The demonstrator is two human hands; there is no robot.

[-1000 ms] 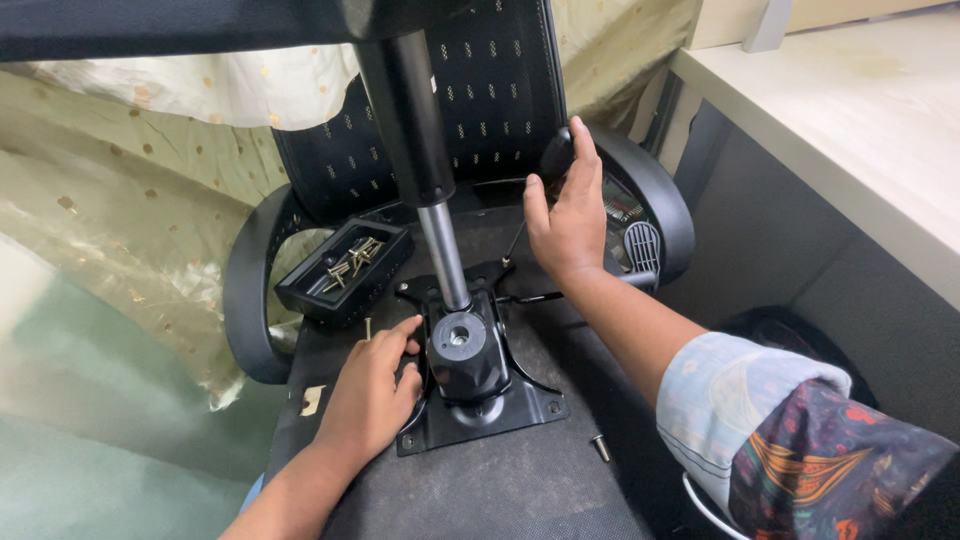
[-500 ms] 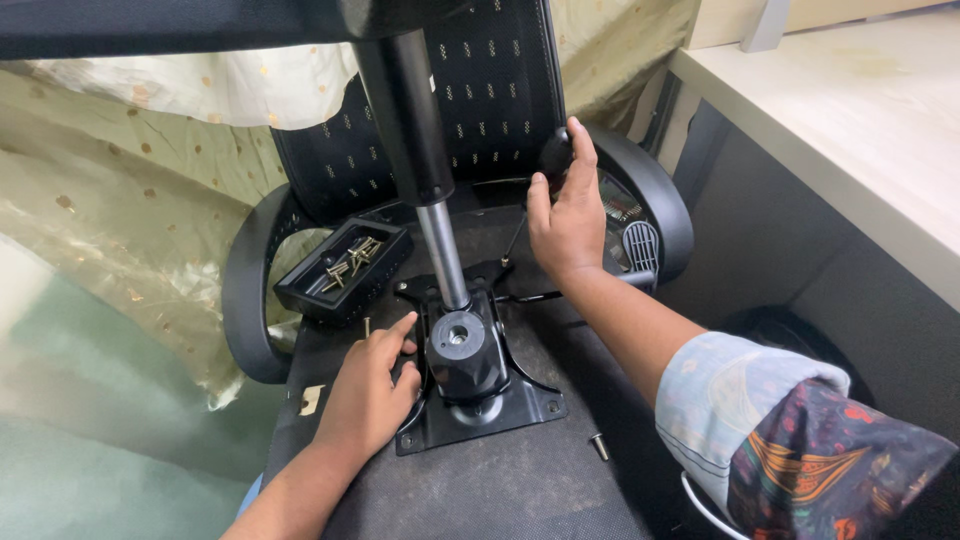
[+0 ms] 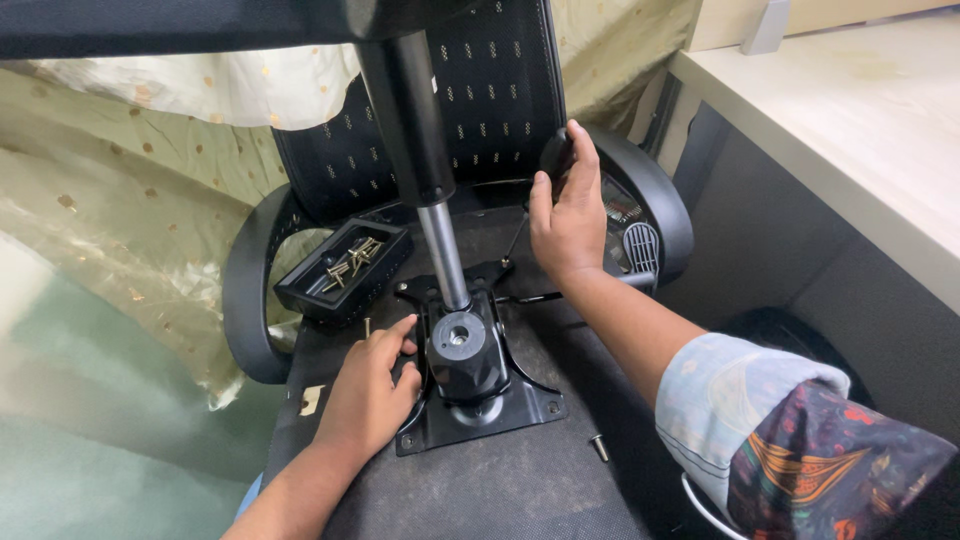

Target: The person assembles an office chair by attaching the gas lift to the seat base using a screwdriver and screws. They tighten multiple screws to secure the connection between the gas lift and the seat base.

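Right hand (image 3: pixel 568 222) stays wrapped around the black knob (image 3: pixel 555 152) near the seat underside's (image 3: pixel 520 480) far edge, barely shifted. Left hand (image 3: pixel 370 385), fingers loosely spread, keeps pressing the mounting plate (image 3: pixel 500 405) at its centre; nothing loosens.

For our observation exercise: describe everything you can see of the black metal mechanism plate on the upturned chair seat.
The black metal mechanism plate lies flat on the dark fabric seat underside. It looks like pressed steel with corner bolt holes and a raised black hub holding a silver gas-lift rod. The left hand rests on its left edge.
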